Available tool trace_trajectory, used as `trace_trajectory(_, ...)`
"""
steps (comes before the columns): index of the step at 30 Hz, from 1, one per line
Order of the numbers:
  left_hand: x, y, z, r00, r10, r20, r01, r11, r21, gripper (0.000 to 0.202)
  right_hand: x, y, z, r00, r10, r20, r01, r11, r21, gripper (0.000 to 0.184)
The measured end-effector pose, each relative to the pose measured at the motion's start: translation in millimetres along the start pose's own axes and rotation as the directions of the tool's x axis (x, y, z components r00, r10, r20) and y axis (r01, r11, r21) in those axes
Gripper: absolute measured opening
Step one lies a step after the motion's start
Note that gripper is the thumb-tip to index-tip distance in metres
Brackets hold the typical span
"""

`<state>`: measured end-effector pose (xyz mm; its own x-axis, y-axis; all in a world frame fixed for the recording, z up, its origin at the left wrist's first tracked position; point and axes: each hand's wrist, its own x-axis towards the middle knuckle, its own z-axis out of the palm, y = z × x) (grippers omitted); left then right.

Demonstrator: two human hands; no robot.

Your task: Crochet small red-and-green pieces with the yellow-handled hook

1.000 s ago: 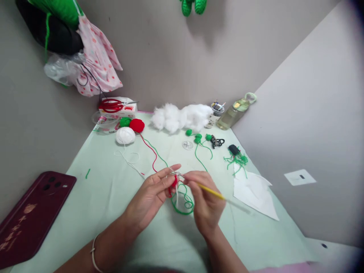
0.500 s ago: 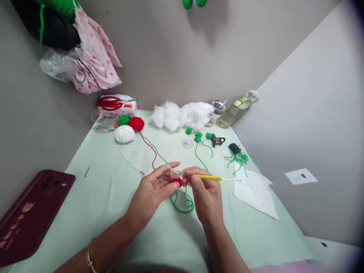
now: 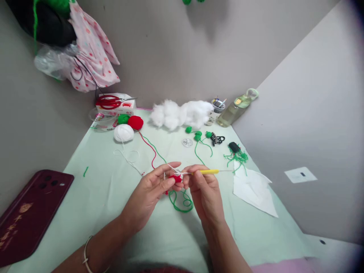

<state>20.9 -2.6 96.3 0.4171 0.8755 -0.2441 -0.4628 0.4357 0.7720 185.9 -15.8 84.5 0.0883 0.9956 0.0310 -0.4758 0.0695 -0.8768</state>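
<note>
A small red-and-white crochet piece (image 3: 176,178) is pinched between the thumb and fingers of my left hand (image 3: 152,188). White yarn runs up over the raised index finger of that hand. My right hand (image 3: 206,193) grips a crochet hook (image 3: 209,171) by its yellow handle. The hook's metal shaft points left and lies at the top edge of the piece, where its tip meets the white yarn; whether it passes through a stitch I cannot tell. Beneath the hands, loops of green yarn (image 3: 182,204) lie on the light green tablecloth (image 3: 159,239).
Behind my hands sit a white yarn ball (image 3: 124,133), a red yarn ball (image 3: 135,122), white stuffing (image 3: 180,115) and small green crocheted balls (image 3: 198,136). Red scissors (image 3: 109,102) rest on a box. A bottle (image 3: 237,108) stands back right; a dark red phone (image 3: 34,212) lies left.
The hook has slid left and tilted slightly across the crochet piece, which is turned so more red and white shows. The view has shifted a little.
</note>
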Motion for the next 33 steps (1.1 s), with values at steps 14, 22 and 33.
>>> trace_trajectory(14,-3.5,-3.3,-5.0,0.997,0.075,0.013,-0.076,0.984,0.164,0.031,-5.3,-5.2,-6.2,0.978,-0.179,0.111,0.193,0.972,-0.132,0.019)
trace_trajectory(22,-4.6,-0.1,1.1,0.989,0.142,-0.028,-0.132,0.964,0.229,0.025,-9.9,-6.3,-7.6,0.937,-0.314,0.153,0.348,0.880,-0.323,0.020)
trace_trajectory(33,-1.5,-4.3,0.4,0.959,0.259,-0.114,-0.216,0.930,0.297,0.022,-19.8,-3.8,-7.1,0.768,-0.503,0.397,0.635,0.521,-0.570,0.030)
